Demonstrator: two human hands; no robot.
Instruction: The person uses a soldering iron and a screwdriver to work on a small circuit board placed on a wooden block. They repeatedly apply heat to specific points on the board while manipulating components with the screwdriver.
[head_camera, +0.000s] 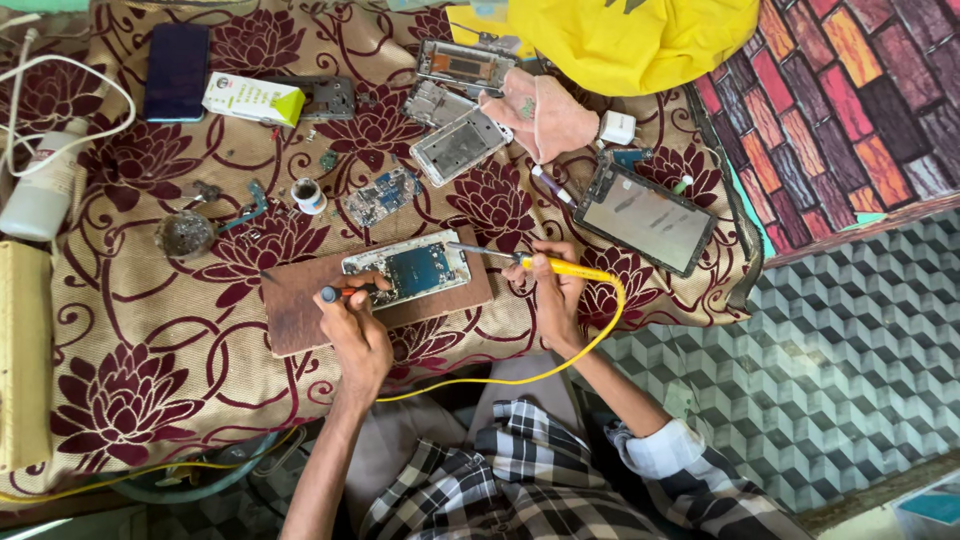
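An opened phone with a blue circuit board (408, 270) lies on a brown wooden board (300, 310) over a flowered cloth. My left hand (352, 325) grips a small red-handled tool (345, 292) at the phone's left end. My right hand (555, 290) holds a yellow-handled soldering iron (545, 264), its metal tip reaching the phone's upper right corner. A yellow cable (560, 365) runs from the iron down toward my lap.
Another person's hand (545, 115) rests on phone frames (458, 145) at the top. A tablet screen (645, 218), loose circuit board (380, 195), dark phone (175, 70), small box (252, 100), white bottle (40, 195) and a small pot (310, 195) lie around. Patterned floor lies to the right.
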